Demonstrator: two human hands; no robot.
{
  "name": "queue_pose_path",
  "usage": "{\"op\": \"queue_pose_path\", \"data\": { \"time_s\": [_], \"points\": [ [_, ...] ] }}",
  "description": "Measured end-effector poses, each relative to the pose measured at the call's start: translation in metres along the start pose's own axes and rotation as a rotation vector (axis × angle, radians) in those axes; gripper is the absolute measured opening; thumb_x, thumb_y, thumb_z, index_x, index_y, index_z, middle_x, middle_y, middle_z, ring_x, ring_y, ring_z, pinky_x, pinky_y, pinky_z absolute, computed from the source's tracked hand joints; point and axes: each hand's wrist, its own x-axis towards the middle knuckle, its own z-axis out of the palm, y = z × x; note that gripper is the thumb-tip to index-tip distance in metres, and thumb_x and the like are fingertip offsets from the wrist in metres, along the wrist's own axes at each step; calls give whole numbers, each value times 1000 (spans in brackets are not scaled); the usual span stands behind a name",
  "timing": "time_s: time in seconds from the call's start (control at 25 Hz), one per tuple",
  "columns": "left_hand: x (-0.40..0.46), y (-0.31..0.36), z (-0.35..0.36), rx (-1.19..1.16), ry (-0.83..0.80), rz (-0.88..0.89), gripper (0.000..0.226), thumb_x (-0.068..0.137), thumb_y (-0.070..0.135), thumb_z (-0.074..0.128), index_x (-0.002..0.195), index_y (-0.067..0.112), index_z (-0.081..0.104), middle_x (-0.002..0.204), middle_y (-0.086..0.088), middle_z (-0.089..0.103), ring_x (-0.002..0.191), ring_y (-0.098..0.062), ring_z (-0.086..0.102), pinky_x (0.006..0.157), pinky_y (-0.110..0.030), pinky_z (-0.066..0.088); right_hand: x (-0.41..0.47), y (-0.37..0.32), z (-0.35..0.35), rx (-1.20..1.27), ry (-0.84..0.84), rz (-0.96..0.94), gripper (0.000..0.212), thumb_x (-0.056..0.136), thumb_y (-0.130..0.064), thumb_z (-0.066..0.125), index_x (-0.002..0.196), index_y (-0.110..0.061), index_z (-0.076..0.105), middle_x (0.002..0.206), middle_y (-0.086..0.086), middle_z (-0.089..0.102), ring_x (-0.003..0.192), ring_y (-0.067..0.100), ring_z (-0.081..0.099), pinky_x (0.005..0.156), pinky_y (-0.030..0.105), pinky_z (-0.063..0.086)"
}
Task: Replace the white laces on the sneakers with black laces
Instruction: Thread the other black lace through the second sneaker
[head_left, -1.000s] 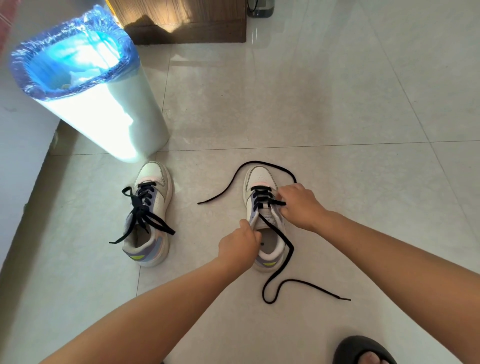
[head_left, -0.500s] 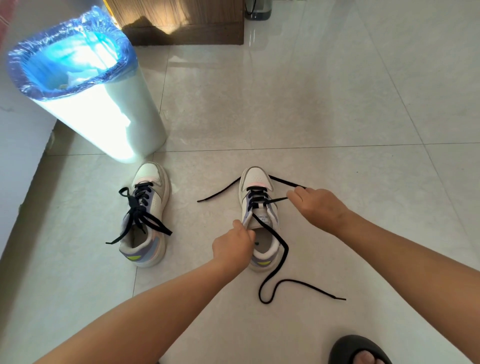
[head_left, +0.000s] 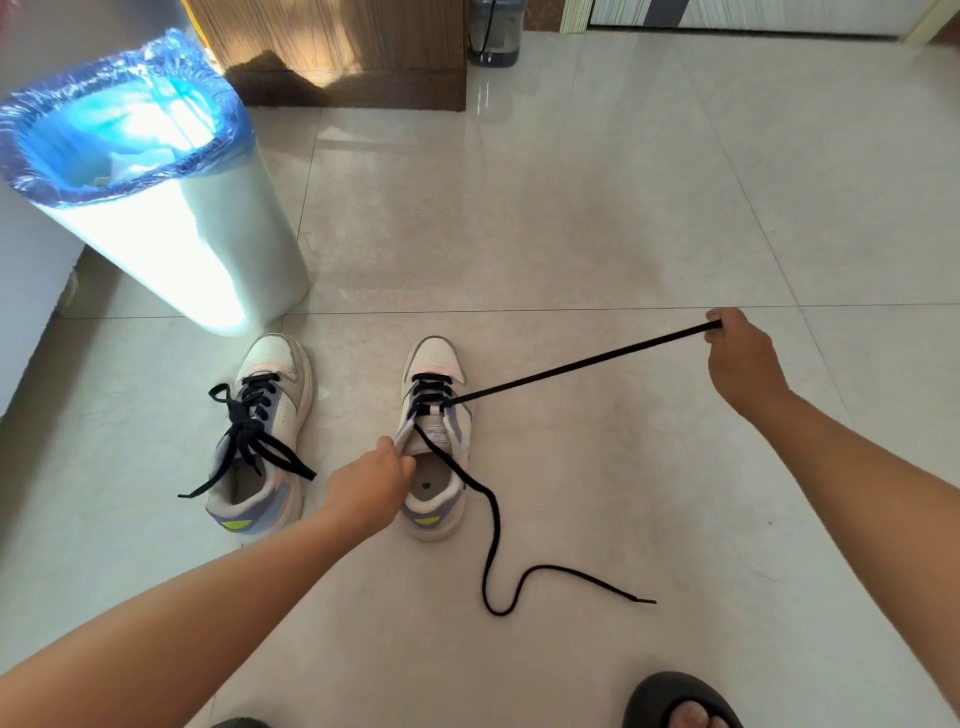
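Observation:
Two white sneakers with purple heels stand on the tiled floor. The left sneaker (head_left: 265, 436) carries a black lace tied across its top. The right sneaker (head_left: 435, 441) is partly laced with a black lace (head_left: 582, 364). My right hand (head_left: 740, 358) pinches one end of that lace and holds it taut, up and to the right of the shoe. My left hand (head_left: 371, 486) grips the sneaker's tongue at its left side. The lace's other end (head_left: 519, 582) trails loose over the floor in front of the shoe.
A white bin with a blue liner (head_left: 150, 182) stands at the left, just behind the left sneaker. A wooden cabinet (head_left: 337, 52) and a water jug (head_left: 493, 31) are at the back. My foot in a black slipper (head_left: 680, 701) shows at the bottom right.
My right hand has moved from the shoe's eyelets far out to the right, drawing the lace straight and taut through the shoe. The loop behind the toe is gone. My left hand has stayed on the tongue.

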Motion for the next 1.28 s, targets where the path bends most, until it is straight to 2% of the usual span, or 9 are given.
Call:
{"op": "queue_pose_path", "data": {
  "time_s": [0.12,0.28,0.48,0.68,0.76,0.88,1.04,1.16,1.28],
  "points": [
    [0,-10,2,30,7,35,15,99,23,30,86,15,34,75,1,34,92,-33,58,70,-43,44,10,0,-18,566,0,346,30,95,3,29,110,1,55,104,22,61,76,14,66,76,27,48],
    [6,-11,-1,-56,11,-71,20,98,29,29,90,13,38,84,-5,46,93,-33,58,68,-36,38,10,17,-38,959,14,646,22,95,2,36,81,-5,51,83,16,61,92,32,62,79,40,54],
    [6,-18,-14,122,2,20,20,100,23,27,94,12,43,84,1,35,97,-29,55,71,-38,42,4,35,-56,1136,220,782,26,91,4,41,77,-14,52,78,9,60,68,16,62,87,36,52],
    [9,-23,-17,146,2,-16,22,99,24,28,107,12,44,104,-4,45,88,-25,51,65,-35,40,8,51,-74,947,224,864,27,95,-7,44,78,-25,56,70,2,56,62,12,57,81,35,49],
    [9,-19,-18,26,3,-82,24,98,29,28,100,11,42,106,-9,55,91,-29,55,67,-33,36,7,62,-81,853,121,886,26,98,-7,42,77,-19,53,66,6,59,49,11,57,67,27,55],
    [4,-6,-18,-73,-9,-106,25,97,32,32,98,10,43,108,-15,60,98,-33,57,70,-34,36,-14,65,-52,660,-291,1019,24,99,-9,45,78,3,50,63,15,60,29,11,52,32,16,44],
    [-2,2,-16,-14,-84,-98,33,96,37,33,105,8,46,109,-14,60,98,-33,58,74,-35,38,-67,9,26,620,-809,1023,25,94,-11,54,80,9,56,55,15,64,37,15,59,35,18,48],
    [-5,8,-26,-126,12,-91,35,94,45,35,100,11,41,97,-4,53,92,-31,57,70,-34,37,-87,-50,66,677,-895,894,22,91,-21,59,79,-2,59,67,9,64,55,14,60,44,19,50],
    [2,14,-45,-258,286,54,26,94,35,43,105,13,50,99,0,47,89,-25,55,69,-32,38,-92,-99,95,854,-795,762,16,91,-7,58,75,-7,54,66,7,54,50,9,52,43,15,47]
  ]
}}
